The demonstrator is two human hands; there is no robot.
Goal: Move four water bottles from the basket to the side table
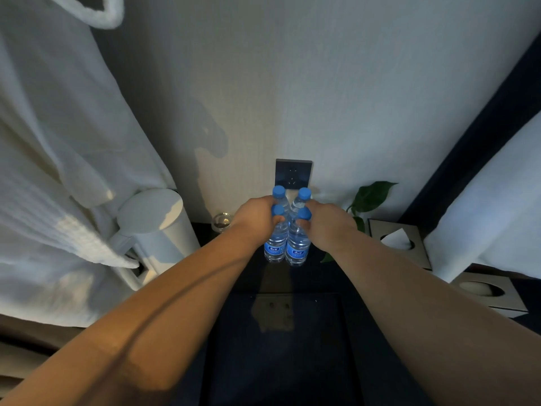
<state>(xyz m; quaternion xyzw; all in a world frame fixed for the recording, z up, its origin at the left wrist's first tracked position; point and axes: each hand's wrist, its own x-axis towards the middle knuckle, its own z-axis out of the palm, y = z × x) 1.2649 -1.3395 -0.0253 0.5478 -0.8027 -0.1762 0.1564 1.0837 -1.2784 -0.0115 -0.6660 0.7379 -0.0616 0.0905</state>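
Observation:
Several clear water bottles with blue caps and blue labels stand bunched upright at the back of the dark side table (281, 341), close to the wall. My left hand (257, 219) is wrapped around the left pair of bottles (275, 244) near their necks. My right hand (325, 222) grips the right pair of bottles (297, 247) the same way. The rear bottles are mostly hidden; only their caps and shoulders show above my fingers. The basket is not in view.
A dark wall socket (293, 173) sits just behind the bottles. A glass (221, 221) and a white lamp (155, 227) stand to the left, a green plant (371, 197) and tissue boxes (398, 241) to the right. White fabric hangs at both sides.

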